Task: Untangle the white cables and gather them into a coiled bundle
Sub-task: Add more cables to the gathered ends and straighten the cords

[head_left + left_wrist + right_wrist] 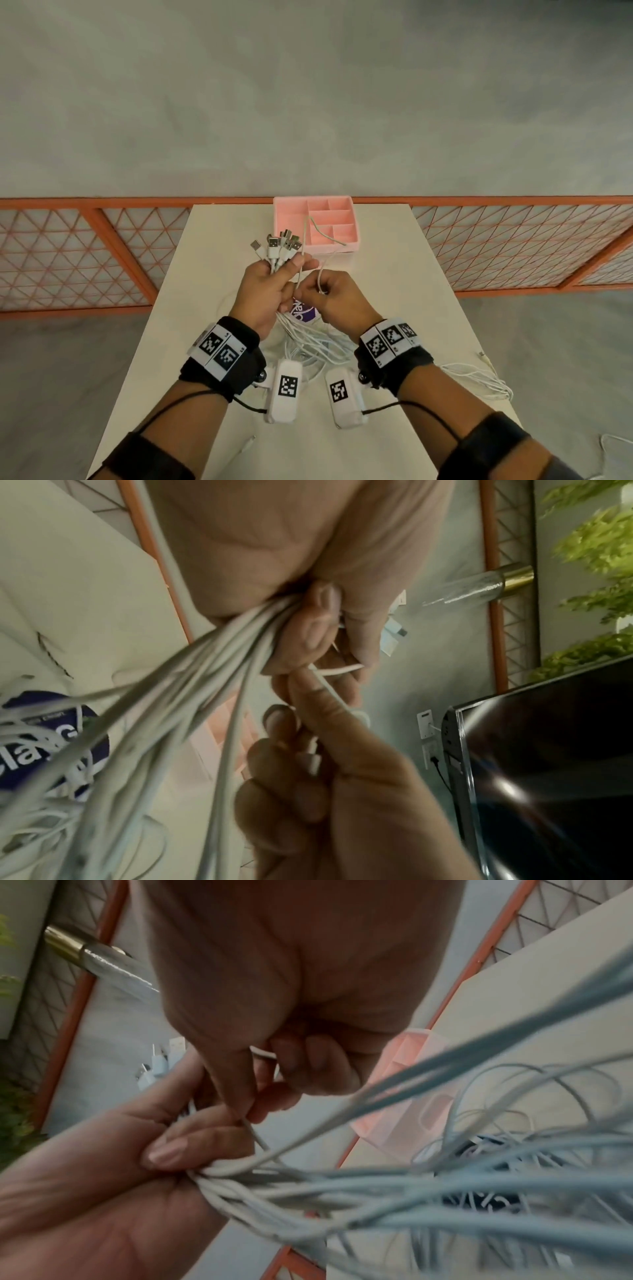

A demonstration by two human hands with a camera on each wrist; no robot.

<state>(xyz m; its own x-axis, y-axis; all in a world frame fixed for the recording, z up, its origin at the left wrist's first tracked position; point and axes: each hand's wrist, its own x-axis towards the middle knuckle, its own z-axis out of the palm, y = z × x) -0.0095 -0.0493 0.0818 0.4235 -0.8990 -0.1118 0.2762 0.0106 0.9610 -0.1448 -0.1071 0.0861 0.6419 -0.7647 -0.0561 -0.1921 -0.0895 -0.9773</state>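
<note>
Fingers of left hand clench thin white rubbery cables above pale counter, metal USB plugs fanned upward. Right hand pinches single strand looping from pink plastic compartment tray. Purple sticker beneath, lettering partly hidden, unreadable. Checkered-tag wristbands.

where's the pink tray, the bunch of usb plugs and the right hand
pink tray (342, 244), head view, on its near rim.
usb plugs (273, 244), head view, on a metal plug end above the left fist.
right hand (337, 297), head view, on the back of the hand, which pinches a single cable.
</note>
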